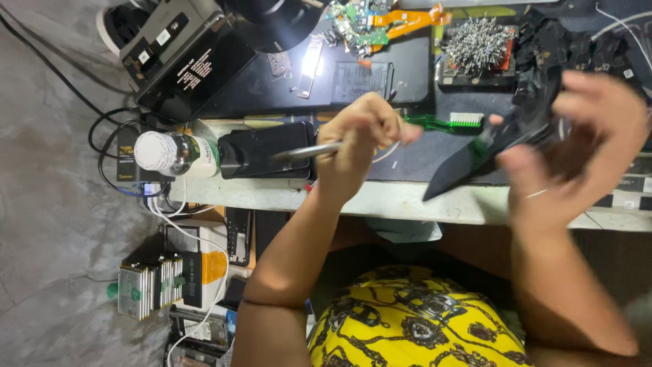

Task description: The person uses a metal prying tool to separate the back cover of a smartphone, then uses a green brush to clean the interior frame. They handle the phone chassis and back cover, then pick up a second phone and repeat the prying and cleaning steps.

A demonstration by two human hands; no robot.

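So the left hand is in the middle of the frame, fingers curled tight around a metal tool, looks like tweezers or a thin spudger, with its shaft poking out toward the left. The right hand is over at the right edge, blurred, fingers and thumb pinched on a dark flat piece that angles down toward the bench edge. Might be a phone back or screen panel, hard to say with the blur.

Containers: there's a small bottle with a white cap lying on its side at centre left, label facing up, can't see what's inside. Its base is right against a black phone-like block lying on the bench. At the upper right sits a shallow black tray heaped with a spiky pile of little metal bits, probably screws or clips.

A green-handled brush lies just between the two hands. Upper middle has some green circuit boards with an orange flex strip. Lower left, below the bench, a stack of flat silvery cells stands among white cables.
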